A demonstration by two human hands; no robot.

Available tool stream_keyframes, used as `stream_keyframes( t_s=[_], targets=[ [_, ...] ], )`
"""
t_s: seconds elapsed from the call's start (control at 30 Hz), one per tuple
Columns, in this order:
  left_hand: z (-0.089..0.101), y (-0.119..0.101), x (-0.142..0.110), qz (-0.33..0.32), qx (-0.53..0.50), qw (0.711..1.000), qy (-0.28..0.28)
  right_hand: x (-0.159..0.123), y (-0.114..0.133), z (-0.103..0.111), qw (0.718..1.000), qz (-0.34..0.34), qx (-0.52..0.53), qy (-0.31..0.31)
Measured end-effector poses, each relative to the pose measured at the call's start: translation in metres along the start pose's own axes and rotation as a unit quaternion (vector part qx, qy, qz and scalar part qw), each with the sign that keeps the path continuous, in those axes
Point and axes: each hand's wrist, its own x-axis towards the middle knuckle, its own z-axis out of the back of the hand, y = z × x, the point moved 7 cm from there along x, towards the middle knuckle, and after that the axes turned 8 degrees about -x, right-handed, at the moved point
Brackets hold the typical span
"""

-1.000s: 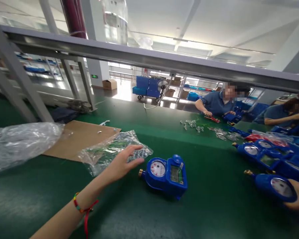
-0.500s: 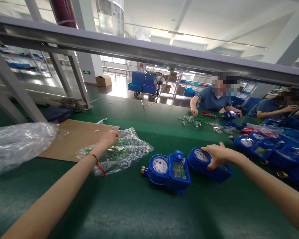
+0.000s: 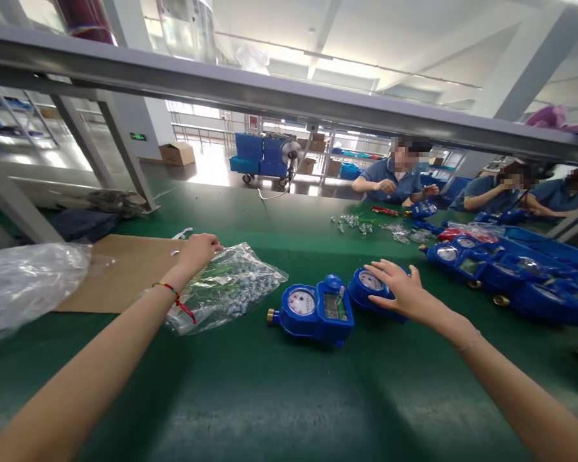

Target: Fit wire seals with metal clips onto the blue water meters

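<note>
My left hand (image 3: 198, 252) is closed in a pinch just beyond the upper edge of a clear plastic bag (image 3: 238, 282) of small grey parts and green strands. Whatever its fingertips hold is too small to make out. With fingers spread, my right hand (image 3: 401, 287) hovers over a blue water meter (image 3: 359, 292), partly hiding its body and dial; contact is hard to judge. Just left of that one, another blue water meter (image 3: 313, 311) lies face up, its round dial, small display and brass end showing.
A cardboard sheet (image 3: 106, 273) and a crumpled plastic bag (image 3: 29, 282) lie at left. More blue meters (image 3: 520, 279) crowd the right side. Loose small parts (image 3: 351, 223) lie near a co-worker (image 3: 395, 179) across the bench. A metal rail (image 3: 270, 90) spans above.
My right hand has let go of the right-hand meter and spread its fingers above it. My left hand has risen slightly from the bag. The view has turned a little to the right.
</note>
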Motion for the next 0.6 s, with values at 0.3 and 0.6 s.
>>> stream_keyframes(
  t_s=[0.3,0.6],
  targets=[
    [0.040,-0.061,-0.067,0.009,-0.319,0.948,-0.020,-0.060,0.120,0.076,0.935,0.065,0.244,-0.247],
    [-0.023,-0.079,-0.177,0.040,-0.450,0.892,0.029,-0.072,0.228,0.026,0.846,0.122,0.515,-0.072]
  ],
)
